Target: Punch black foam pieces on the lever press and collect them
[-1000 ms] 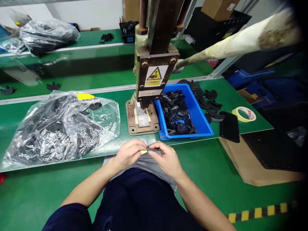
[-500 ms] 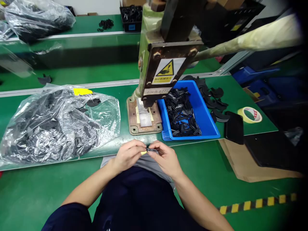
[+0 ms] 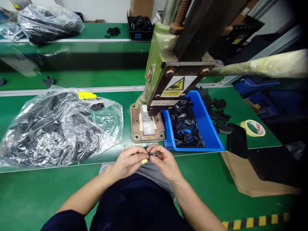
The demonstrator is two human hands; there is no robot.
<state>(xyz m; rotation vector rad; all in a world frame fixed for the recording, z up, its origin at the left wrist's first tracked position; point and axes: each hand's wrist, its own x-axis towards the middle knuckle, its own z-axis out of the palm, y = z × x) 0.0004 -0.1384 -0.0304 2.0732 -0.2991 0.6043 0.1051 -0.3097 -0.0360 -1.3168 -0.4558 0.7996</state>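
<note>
My left hand (image 3: 128, 161) and my right hand (image 3: 165, 162) meet at the table's near edge, fingers pinched together on one small black part (image 3: 154, 154). A yellow cot covers a left fingertip. Just beyond the hands stands a hand press (image 3: 168, 77) on a rusty base plate (image 3: 137, 128), with a pale strip under the ram. To its right a blue bin (image 3: 207, 128) holds several small black parts.
A clear plastic bag (image 3: 57, 128) full of black pieces lies to the left. Black curved pieces (image 3: 218, 110), a black flat object (image 3: 237, 141) and a tape roll (image 3: 255, 127) lie to the right. The press lever (image 3: 264, 65) juts right. A cardboard sheet (image 3: 243, 179) sits below.
The view has shifted closer and to the left of the press, so it looms larger. My hands stay together on the small part, with the fingers slightly rearranged.
</note>
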